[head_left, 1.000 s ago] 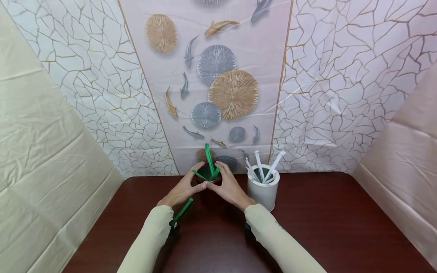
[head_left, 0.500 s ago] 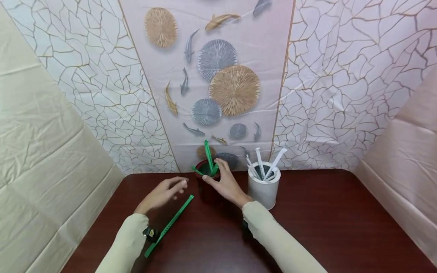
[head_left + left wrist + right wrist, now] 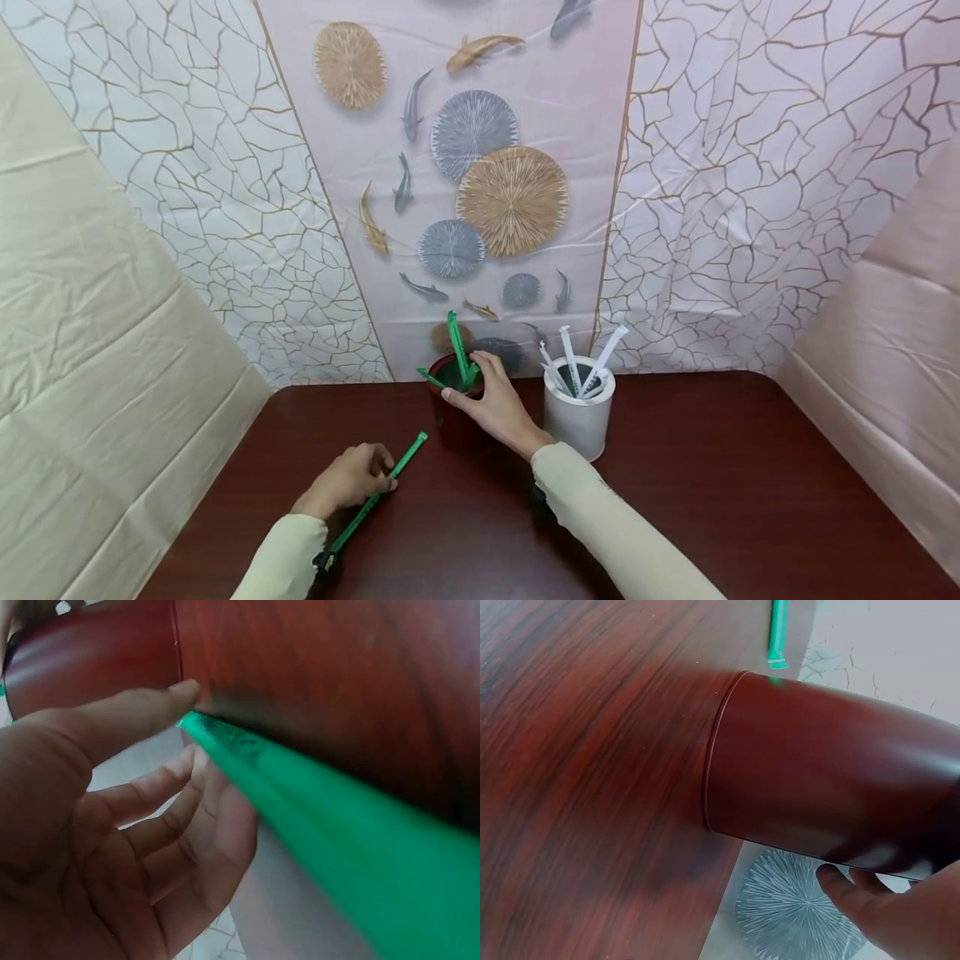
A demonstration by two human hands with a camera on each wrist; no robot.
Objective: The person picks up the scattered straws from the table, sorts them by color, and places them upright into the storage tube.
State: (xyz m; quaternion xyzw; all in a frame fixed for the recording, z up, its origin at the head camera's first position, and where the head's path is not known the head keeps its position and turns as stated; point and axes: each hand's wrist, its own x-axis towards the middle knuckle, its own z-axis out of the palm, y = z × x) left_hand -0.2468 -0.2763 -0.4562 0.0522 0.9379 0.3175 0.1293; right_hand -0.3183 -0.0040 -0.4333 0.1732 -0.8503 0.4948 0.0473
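A long slim green wrapped straw (image 3: 360,517) with printing and a crimped end lies slantwise on the table at front left. My left hand (image 3: 348,481) is at its upper part, thumb and fingers bent to either side of the straw (image 3: 300,795), pinching it. The dark red cup (image 3: 452,421) stands upright at the back middle with several green straws (image 3: 457,342) leaning out. Around its rim on the right side curls my right hand (image 3: 501,410), gripping it. The right wrist view shows the cup's smooth side (image 3: 817,765) and part of that hand.
A white cup (image 3: 577,425) with several white wrapped straws (image 3: 573,367) stands right of the red cup, close to my right forearm. The dark wooden table (image 3: 712,483) ends at a patterned cloth backdrop (image 3: 675,250), with beige cloth at both sides.
My left hand has let go of the red cup, moved left and down toward me, and come to the green straw on the table. The right hand has stayed on the cup.
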